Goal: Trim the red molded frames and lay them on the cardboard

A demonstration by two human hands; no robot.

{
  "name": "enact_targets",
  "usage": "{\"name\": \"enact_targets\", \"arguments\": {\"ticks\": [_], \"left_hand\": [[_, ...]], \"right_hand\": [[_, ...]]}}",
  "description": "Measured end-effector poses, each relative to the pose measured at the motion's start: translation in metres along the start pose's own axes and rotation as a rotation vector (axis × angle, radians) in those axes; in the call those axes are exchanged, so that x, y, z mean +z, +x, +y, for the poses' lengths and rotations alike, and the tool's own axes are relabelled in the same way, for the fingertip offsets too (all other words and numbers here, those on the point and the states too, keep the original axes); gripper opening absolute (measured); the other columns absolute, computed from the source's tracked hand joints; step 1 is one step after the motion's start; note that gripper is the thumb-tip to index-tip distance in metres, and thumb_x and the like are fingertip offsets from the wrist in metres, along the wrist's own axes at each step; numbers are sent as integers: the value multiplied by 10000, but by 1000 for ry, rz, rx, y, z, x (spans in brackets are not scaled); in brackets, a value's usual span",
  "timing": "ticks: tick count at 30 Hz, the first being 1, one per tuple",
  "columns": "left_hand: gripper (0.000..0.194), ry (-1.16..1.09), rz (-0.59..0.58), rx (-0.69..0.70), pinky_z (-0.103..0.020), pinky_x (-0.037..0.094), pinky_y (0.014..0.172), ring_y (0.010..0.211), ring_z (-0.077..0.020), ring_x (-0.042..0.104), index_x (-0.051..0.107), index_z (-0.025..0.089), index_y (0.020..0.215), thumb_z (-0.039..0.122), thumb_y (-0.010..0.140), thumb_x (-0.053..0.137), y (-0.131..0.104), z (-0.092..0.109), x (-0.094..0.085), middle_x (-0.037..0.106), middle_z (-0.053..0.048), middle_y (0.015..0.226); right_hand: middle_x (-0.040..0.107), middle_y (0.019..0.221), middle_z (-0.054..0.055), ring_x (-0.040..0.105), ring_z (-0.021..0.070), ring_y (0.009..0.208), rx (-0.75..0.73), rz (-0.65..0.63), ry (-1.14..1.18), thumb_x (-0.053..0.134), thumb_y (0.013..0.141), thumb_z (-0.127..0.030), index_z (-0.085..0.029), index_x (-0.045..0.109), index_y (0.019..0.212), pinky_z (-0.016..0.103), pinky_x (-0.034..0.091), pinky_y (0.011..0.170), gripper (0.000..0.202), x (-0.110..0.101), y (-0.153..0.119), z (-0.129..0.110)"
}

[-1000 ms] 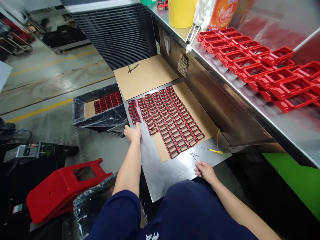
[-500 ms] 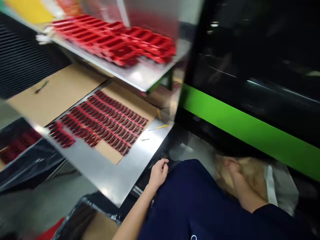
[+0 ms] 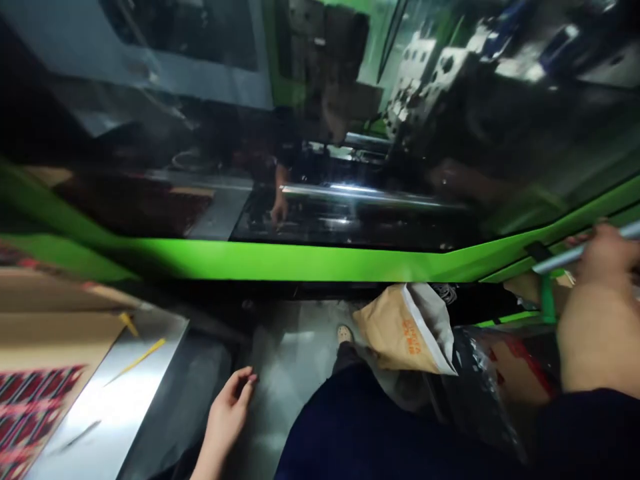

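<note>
Machine guard (image 3: 310, 260), one, green-framed with dark glazing, fills the view. Right hand (image 3: 607, 257) grips one pale bar handle (image 3: 580, 252) at its right edge; sliding it seems the step in hand, needing a steady pull. Left hand (image 3: 227, 410) hangs loose, empty, beside one steel table (image 3: 125, 393).

Paper bag (image 3: 400, 330) lies between left hand (image 3: 227, 413) and right hand (image 3: 607, 257).

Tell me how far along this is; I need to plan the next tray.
Done: rows of red parts lie on the cardboard sheet. In hand: the right hand is raised at a grey bar on the green machine door; its grip is blurred. The left hand hangs open. Left: part of the sheet shows bare.
</note>
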State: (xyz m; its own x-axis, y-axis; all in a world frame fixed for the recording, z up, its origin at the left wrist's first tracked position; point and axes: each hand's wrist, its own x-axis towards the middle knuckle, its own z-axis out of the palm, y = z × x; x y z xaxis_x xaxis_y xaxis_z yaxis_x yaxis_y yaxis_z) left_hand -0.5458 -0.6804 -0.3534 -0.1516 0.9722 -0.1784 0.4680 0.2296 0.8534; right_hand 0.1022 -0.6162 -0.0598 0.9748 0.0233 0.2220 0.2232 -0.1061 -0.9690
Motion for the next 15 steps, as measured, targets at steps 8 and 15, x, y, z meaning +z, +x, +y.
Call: {"name": "enact_targets", "arguments": {"ticks": [8, 15], "left_hand": [[234, -207, -574, 959, -326, 609, 731, 823, -216, 707, 655, 245, 1122, 309, 921, 553, 76, 267, 58, 714, -71, 875], [716, -265, -585, 1358, -450, 551, 1016, 1263, -303, 584, 307, 248, 1540, 551, 933, 534, 72, 437, 154, 532, -157, 1436]], "right_hand": [[397, 484, -69, 410, 59, 433, 108, 43, 243, 576, 852, 16, -165, 422, 678, 281, 399, 563, 294, 27, -9, 11], [693, 985, 95, 661, 239, 928, -72, -1209, 369, 813, 715, -358, -132, 724, 922, 323, 548, 858, 319, 12, -107, 44]]}}
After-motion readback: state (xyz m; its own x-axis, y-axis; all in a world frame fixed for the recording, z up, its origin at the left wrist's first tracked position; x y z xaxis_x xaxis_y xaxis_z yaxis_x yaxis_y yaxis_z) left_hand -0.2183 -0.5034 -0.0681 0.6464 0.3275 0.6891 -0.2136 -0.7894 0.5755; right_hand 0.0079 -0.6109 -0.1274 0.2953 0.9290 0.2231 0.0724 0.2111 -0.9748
